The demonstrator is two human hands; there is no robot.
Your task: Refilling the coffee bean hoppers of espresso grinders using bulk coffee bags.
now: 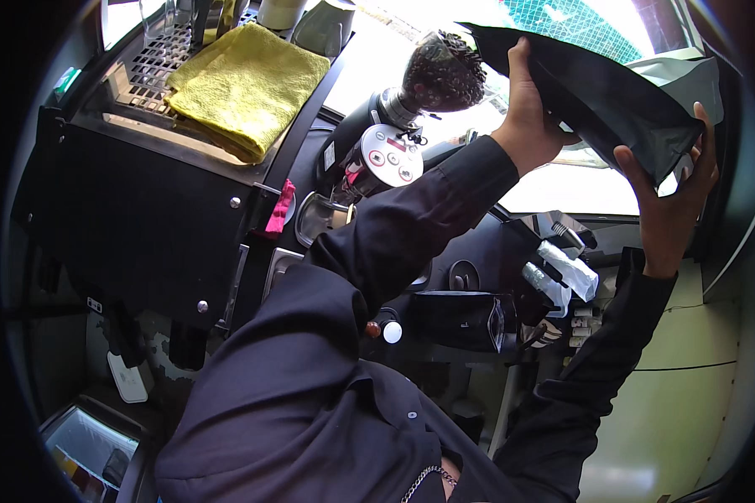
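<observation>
A black bag [591,88] is raised high at the upper right, tilted, with its narrow end at the rim of a clear grinder hopper [443,72] full of dark coffee beans. My left hand [531,119] grips the bag near that end, thumb along its side. My right hand [673,182] holds the bag's wide bottom end between thumb and fingers. Below the hopper stands the black coffee grinder [352,141], with a round button panel [391,157] on top. Whether beans are flowing cannot be seen.
At the left, a yellow cloth [248,91] lies on the black espresso machine [145,207]. A pink cloth [281,209] is beside it. Below my arms are a black pouch [459,319], a white-topped container [391,331] and plastic-wrapped items [569,270]. A bright window [572,188] lies behind the bag.
</observation>
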